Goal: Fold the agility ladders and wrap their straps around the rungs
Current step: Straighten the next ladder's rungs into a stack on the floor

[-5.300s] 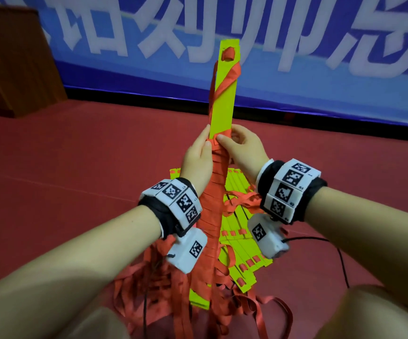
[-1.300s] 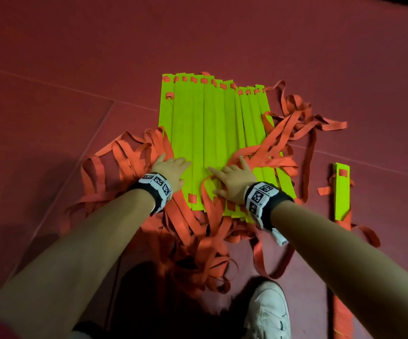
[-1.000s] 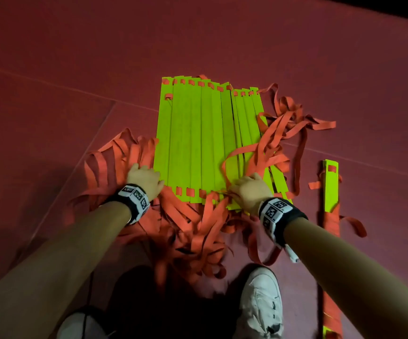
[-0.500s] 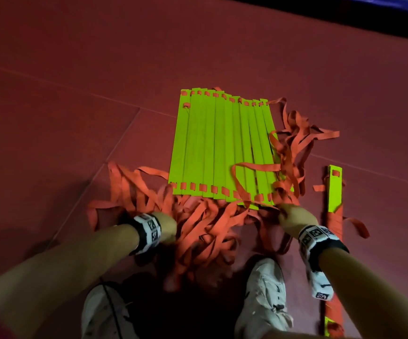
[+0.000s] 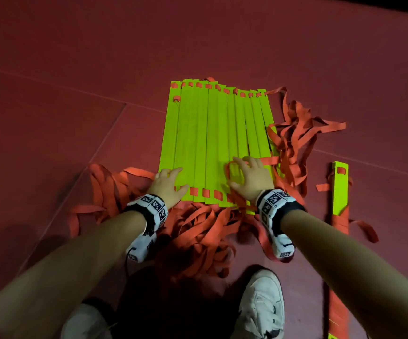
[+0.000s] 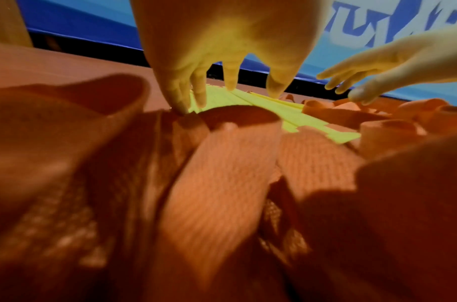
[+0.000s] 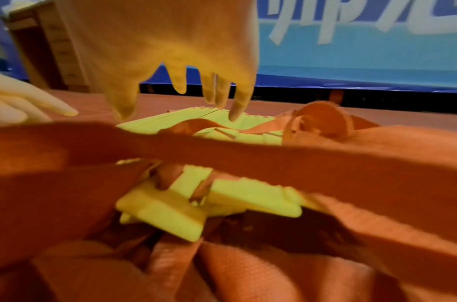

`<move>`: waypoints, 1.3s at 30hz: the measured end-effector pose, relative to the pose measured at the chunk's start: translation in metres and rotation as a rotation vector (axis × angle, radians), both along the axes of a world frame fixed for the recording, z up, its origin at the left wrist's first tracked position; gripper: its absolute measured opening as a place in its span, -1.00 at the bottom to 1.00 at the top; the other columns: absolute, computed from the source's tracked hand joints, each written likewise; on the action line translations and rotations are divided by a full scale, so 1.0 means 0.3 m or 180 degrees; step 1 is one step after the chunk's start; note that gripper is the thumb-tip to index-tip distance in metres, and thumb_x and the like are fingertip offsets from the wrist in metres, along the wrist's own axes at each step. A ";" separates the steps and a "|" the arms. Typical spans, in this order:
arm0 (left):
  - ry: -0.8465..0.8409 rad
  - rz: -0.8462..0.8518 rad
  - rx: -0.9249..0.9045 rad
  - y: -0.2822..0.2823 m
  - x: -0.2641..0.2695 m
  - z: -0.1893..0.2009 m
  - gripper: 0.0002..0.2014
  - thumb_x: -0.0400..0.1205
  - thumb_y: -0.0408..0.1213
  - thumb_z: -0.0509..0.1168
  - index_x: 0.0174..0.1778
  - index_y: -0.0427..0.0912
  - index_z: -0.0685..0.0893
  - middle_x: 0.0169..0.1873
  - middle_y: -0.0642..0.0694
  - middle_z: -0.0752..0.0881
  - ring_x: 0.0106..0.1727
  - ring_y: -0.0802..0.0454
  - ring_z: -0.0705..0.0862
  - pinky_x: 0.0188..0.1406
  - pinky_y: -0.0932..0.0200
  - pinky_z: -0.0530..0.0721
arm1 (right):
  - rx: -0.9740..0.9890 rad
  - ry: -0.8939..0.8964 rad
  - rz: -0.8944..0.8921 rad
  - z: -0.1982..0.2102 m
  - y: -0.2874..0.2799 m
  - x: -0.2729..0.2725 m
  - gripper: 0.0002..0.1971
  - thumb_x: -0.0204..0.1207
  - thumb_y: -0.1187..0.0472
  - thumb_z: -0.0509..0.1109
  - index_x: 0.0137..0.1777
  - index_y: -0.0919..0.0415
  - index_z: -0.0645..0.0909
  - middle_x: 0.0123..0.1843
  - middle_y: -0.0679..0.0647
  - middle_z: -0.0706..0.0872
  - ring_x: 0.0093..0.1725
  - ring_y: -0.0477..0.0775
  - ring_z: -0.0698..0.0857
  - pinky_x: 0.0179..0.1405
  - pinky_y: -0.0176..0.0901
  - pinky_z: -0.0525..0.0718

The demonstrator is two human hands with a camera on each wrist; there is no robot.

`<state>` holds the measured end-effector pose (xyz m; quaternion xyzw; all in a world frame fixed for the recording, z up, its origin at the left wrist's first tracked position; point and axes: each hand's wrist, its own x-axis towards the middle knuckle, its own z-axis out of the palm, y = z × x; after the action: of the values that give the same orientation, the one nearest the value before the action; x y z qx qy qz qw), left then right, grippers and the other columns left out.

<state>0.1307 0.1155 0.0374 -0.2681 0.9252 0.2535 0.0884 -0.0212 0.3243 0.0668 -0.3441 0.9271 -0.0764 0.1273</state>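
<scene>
Left hand (image 5: 167, 185) and right hand (image 5: 251, 178) — fingers spread, holding nothing — press the fanned green rungs (image 5: 212, 138) flat on the floor (image 5: 75, 69), likely to gather them.

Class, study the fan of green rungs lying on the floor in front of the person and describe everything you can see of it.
The green rungs are flat, narrow, bright yellow-green slats that look like plastic, laid side by side and overlapping on the red floor, fanned slightly wider at the far end. Orange straps thread through slots at both ends and pile loosely near the feet and to the right. The left hand rests on the near left corner; the right hand lies spread over the near right rungs, where a strap loops.
</scene>
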 end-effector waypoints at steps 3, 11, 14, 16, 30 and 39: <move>-0.0504 0.0158 -0.0190 -0.012 -0.034 -0.035 -0.29 0.67 0.10 0.24 0.70 0.01 0.12 0.56 -0.28 0.32 0.55 -0.28 0.31 0.46 -0.09 0.41 | 0.0673 -0.0495 -0.0005 -0.056 -0.050 -0.001 -0.23 0.55 0.11 0.38 0.68 -0.08 0.06 0.55 0.26 0.25 0.50 0.30 0.37 0.31 0.15 0.57; -0.0780 0.0393 -0.0641 -0.009 -0.036 -0.069 -0.24 0.63 0.24 0.21 0.68 0.03 0.13 0.58 -0.24 0.28 0.54 -0.28 0.29 0.45 -0.20 0.35 | -0.0403 -0.0292 -0.1245 -0.068 0.116 -0.024 -0.54 0.58 0.21 0.24 0.49 0.13 0.43 0.27 0.32 0.65 0.18 0.39 0.66 0.02 0.12 0.60; -0.0692 0.0556 -0.0531 -0.007 -0.025 -0.071 -0.18 0.61 0.23 0.25 0.70 0.00 0.07 0.53 -0.27 0.34 0.49 -0.30 0.35 0.38 -0.16 0.42 | -0.0522 -0.0390 -0.2152 -0.041 0.252 -0.050 -0.57 0.58 0.22 0.25 0.45 0.22 0.45 0.20 0.39 0.68 0.19 0.44 0.65 0.07 0.12 0.57; -0.0686 0.0634 -0.0414 -0.005 -0.014 -0.063 -0.17 0.61 0.20 0.28 0.70 -0.02 0.06 0.48 -0.31 0.38 0.44 -0.33 0.39 0.34 -0.15 0.47 | -0.0318 -0.0559 -0.2649 -0.033 0.357 -0.057 -0.59 0.58 0.12 0.27 0.38 0.27 0.47 0.18 0.40 0.70 0.18 0.44 0.66 0.09 0.10 0.58; -0.0268 0.1277 0.0793 -0.067 0.023 -0.044 -0.50 0.58 -0.29 0.40 0.47 -0.17 0.52 0.21 -0.31 0.71 0.19 -0.31 0.65 -0.04 0.07 0.48 | -0.0565 -0.0073 -0.2318 -0.062 0.460 0.040 -0.39 0.51 0.26 0.32 0.58 0.33 0.31 0.41 0.42 0.45 0.41 0.44 0.42 0.34 0.20 0.42; -0.0126 0.1532 0.0777 -0.014 -0.003 -0.079 -0.60 0.57 -0.24 0.42 0.30 -0.30 0.58 0.18 -0.33 0.70 0.22 -0.30 0.64 0.09 0.00 0.53 | 0.0184 0.0347 -0.0919 -0.084 0.241 -0.099 -0.36 0.59 0.08 0.33 0.65 -0.05 0.22 0.68 0.25 0.16 0.61 0.33 0.20 0.42 0.24 0.39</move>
<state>0.1298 0.1112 0.0137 -0.4726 0.7955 0.3716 0.0754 -0.0509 0.3965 0.0414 -0.2071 0.9743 -0.0485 0.0743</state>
